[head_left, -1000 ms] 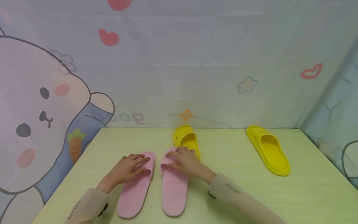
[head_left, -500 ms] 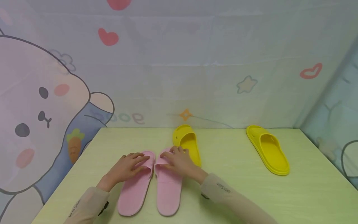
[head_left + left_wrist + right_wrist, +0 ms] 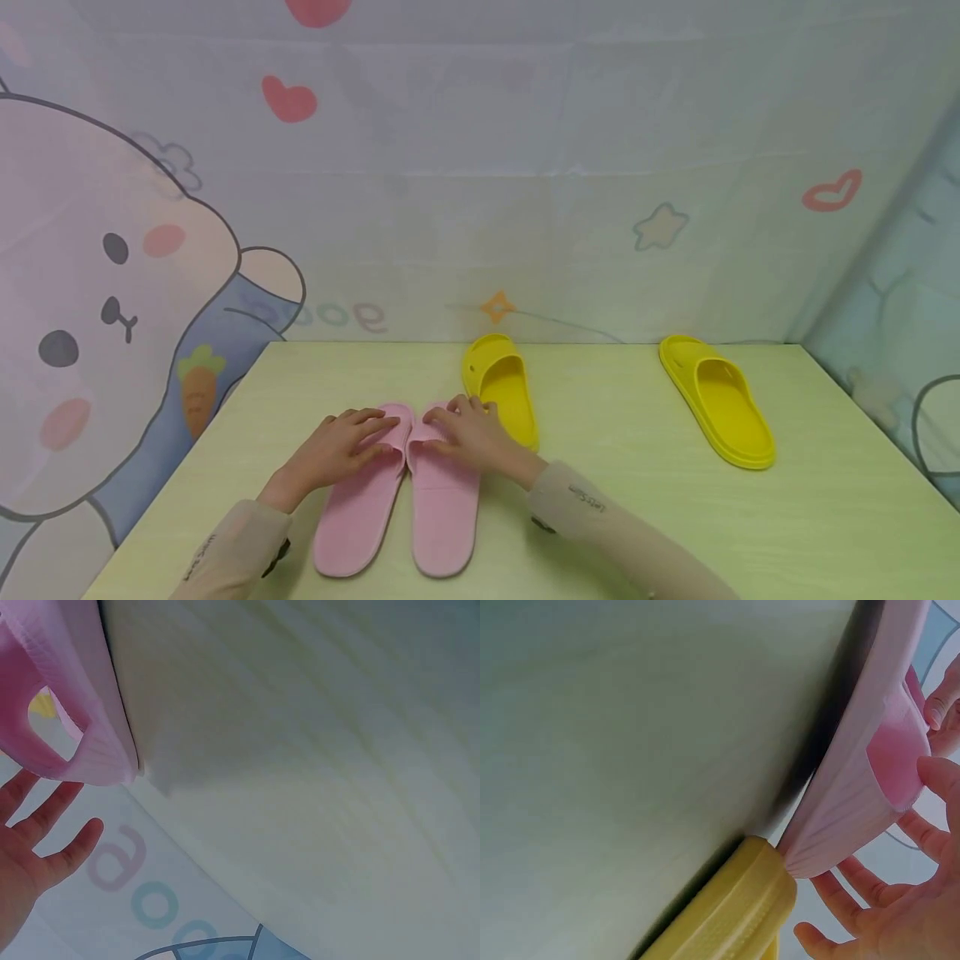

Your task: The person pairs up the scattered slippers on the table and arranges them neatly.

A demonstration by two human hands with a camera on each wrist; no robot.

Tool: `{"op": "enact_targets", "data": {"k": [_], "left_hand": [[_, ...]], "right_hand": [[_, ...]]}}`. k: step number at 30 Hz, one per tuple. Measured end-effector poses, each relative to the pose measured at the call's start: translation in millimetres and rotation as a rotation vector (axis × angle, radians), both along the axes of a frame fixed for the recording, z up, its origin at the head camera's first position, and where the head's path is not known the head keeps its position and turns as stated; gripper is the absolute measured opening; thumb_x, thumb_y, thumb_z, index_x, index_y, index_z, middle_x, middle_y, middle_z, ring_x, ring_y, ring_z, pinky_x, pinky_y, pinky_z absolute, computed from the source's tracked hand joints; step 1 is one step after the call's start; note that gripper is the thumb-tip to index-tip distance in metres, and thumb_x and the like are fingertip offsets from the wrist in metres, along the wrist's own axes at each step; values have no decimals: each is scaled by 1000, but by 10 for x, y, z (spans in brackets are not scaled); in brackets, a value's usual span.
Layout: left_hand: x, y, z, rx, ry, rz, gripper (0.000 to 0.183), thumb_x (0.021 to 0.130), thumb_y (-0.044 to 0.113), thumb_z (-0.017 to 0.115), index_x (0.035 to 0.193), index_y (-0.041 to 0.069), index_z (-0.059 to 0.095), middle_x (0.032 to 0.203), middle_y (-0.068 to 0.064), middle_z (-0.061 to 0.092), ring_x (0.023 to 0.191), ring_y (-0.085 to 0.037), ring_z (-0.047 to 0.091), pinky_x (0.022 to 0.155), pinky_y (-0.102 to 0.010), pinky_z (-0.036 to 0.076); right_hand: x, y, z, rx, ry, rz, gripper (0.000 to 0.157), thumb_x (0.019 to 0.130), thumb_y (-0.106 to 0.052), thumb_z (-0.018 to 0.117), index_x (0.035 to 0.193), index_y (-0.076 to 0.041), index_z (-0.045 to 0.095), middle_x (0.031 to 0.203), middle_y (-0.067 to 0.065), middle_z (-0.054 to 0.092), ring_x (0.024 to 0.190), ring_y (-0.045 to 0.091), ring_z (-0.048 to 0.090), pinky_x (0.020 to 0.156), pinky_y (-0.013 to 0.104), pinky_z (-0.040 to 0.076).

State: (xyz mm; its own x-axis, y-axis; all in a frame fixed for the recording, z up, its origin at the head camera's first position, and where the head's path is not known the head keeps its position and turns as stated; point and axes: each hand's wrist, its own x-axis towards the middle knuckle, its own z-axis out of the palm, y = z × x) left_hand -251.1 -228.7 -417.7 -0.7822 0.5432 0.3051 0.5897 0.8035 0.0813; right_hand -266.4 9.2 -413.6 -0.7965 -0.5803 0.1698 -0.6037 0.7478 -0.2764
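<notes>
Two pink slippers lie side by side near the table's front, toes toward the back wall, their inner edges meeting by the straps. My left hand [image 3: 333, 450] grips the strap of the left pink slipper [image 3: 356, 529], thumb at the foot opening, fingers over the front. On the right pink slipper [image 3: 444, 529] my right hand [image 3: 483, 440] holds the strap the same way. The right wrist view shows its thumb at the opening's rim and the other fingers spread near the toe. Just behind that hand lies a yellow slipper [image 3: 512, 404], partly covered by it.
Another yellow slipper [image 3: 731, 417] lies at the right of the pale green table [image 3: 615, 500], angled. A printed cloth backdrop [image 3: 465, 167] rises behind the table's back edge.
My right hand has slid the right pink slipper leftward until it meets the left one. More of the nearer yellow slipper now shows. My left hand and its slipper have barely moved.
</notes>
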Motion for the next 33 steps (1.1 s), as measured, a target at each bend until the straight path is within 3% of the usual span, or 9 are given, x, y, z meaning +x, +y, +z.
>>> {"op": "enact_targets", "data": {"k": [10,16,23,27,33], "left_hand": [[45,8,-19,14,11,23,39,85,30,58,122,18,55,120,-13,56,107,-31,55,78,-50,42],[117,1,-2,14,71,11,38,83,25,61,120,17,56,118,-14,58,103,-31,57,76,-49,43],[241,-11,46,15,38,22,37,84,25,60,120,18,57,119,-12,58,103,-31,57,77,-49,42],[338,-33,76,6,13,25,36,84,23,60,119,19,57,118,-11,58,102,-30,58,76,-49,42],[498,-57,115,-17,21,6,37,82,23,62,118,25,57,116,-8,59,101,-28,58,74,-47,43]], "right_hand": [[34,47,-20,42,-20,-13,40,87,-51,46,120,-28,50,115,2,53,103,21,46,84,43,31],[107,144,31,82,-14,25,36,88,-40,50,122,-27,50,116,1,53,101,21,48,82,44,33],[236,241,104,72,-27,69,34,87,-34,53,120,-26,51,116,1,54,100,21,49,84,46,33],[329,263,120,124,-4,78,36,87,-36,53,121,-25,51,115,1,54,101,22,50,84,46,34],[478,277,112,202,62,108,35,86,-40,52,119,-28,49,109,0,52,93,19,50,75,36,34]]}}
